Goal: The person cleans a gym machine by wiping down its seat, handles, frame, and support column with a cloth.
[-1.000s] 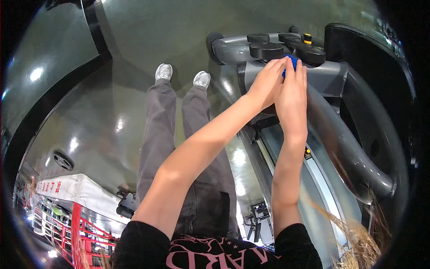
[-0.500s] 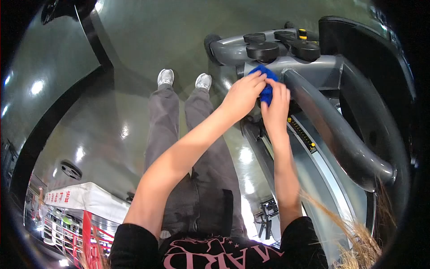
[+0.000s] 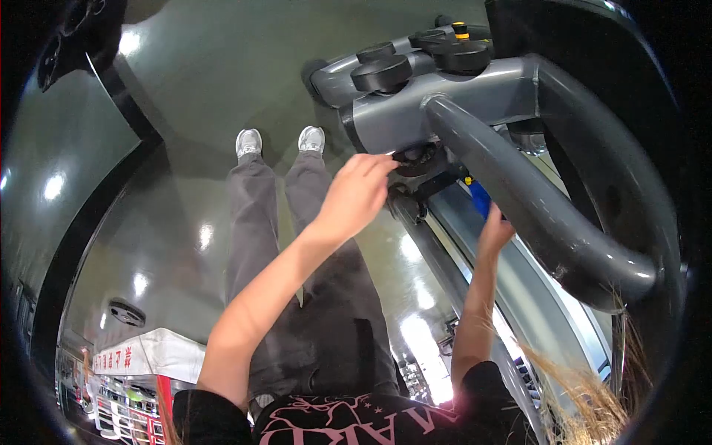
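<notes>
A blue cloth [image 3: 478, 197] is in my right hand [image 3: 495, 230], low behind the thick curved grey tube [image 3: 545, 200] of a gym machine. The tube's edge hides part of that hand. My left hand [image 3: 356, 194] is in front of the machine's blunt frame end, its fingers bent and drawn together. Its fingertips are beside a dark round part [image 3: 417, 157] under the grey beam [image 3: 400, 119]; I cannot tell whether they touch it or hold anything.
Black round pads [image 3: 382, 73] sit on the beam, with a yellow-banded knob [image 3: 460, 31] farther back. A large black panel [image 3: 578, 44] rises at the right. A weight plate [image 3: 127, 312] lies on the floor at the left, near a white cover [image 3: 159, 352] with red lettering.
My hands have come apart. The right one has taken the blue cloth down from the beam end to behind the curved tube, while the left is now off the cloth. The view has shifted.
</notes>
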`<state>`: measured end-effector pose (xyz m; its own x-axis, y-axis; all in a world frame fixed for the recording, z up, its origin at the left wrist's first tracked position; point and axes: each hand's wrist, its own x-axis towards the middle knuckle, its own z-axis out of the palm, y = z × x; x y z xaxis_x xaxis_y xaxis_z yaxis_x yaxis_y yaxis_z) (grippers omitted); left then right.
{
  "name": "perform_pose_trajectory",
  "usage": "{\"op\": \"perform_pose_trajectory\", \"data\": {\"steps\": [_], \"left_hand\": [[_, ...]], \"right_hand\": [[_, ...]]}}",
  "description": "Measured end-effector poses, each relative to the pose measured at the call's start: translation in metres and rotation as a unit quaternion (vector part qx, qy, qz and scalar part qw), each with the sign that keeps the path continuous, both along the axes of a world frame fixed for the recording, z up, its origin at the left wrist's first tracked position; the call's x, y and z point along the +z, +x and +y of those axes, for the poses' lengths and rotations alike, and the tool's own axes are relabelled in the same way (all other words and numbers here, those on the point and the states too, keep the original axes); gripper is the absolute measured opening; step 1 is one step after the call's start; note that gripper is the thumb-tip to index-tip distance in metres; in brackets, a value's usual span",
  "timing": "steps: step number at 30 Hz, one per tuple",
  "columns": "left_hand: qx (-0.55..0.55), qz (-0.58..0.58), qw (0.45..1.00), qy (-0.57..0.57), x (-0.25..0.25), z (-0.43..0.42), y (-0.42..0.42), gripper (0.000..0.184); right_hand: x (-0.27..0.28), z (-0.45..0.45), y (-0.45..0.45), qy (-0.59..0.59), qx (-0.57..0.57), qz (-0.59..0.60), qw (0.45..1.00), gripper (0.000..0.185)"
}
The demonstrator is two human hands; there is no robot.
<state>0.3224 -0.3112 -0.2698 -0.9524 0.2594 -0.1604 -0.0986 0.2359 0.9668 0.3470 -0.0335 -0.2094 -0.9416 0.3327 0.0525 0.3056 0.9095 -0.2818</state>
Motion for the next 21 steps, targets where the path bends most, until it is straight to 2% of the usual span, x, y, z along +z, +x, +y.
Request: {"op": "perform_pose_trajectory", "data": {"steps": [4,6,8,11,13,15,18,21], "left_hand": [[0.016,-0.030,0.999,-0.009,-0.005,-0.005,-0.001,0.027],[0.013,-0.044,0.999,-0.006,-0.007,-0.004,-0.002,0.026],[0.002,-0.043,0.999,-0.006,-0.009,-0.003,-0.005,0.025],[-0.009,-0.046,0.999,-0.017,-0.016,-0.003,-0.005,0.024],[-0.007,-0.063,0.998,-0.025,-0.018,-0.002,-0.007,0.022],[-0.001,-0.064,0.998,-0.025,-0.018,0.000,-0.009,0.022],[0.002,-0.072,0.997,-0.022,-0.021,0.001,-0.010,0.021],[0.000,-0.073,0.997,-0.028,-0.025,0.003,-0.014,0.021]], "right_hand": [[-0.003,0.032,-0.058,-0.043,0.091,0.102,0.990,0.055],[-0.011,0.028,-0.089,0.134,0.249,0.060,0.957,0.066],[-0.021,0.003,-0.116,-0.051,0.267,-0.016,0.962,0.070],[-0.016,-0.009,-0.127,0.043,0.314,-0.073,0.946,0.067],[-0.028,0.000,-0.123,-0.009,0.337,-0.117,0.934,0.060],[-0.039,0.003,-0.124,0.018,0.439,-0.054,0.897,0.049],[-0.026,-0.023,-0.138,0.038,0.456,-0.037,0.888,0.049],[-0.026,-0.038,-0.149,0.059,0.404,-0.008,0.913,0.054]]}}
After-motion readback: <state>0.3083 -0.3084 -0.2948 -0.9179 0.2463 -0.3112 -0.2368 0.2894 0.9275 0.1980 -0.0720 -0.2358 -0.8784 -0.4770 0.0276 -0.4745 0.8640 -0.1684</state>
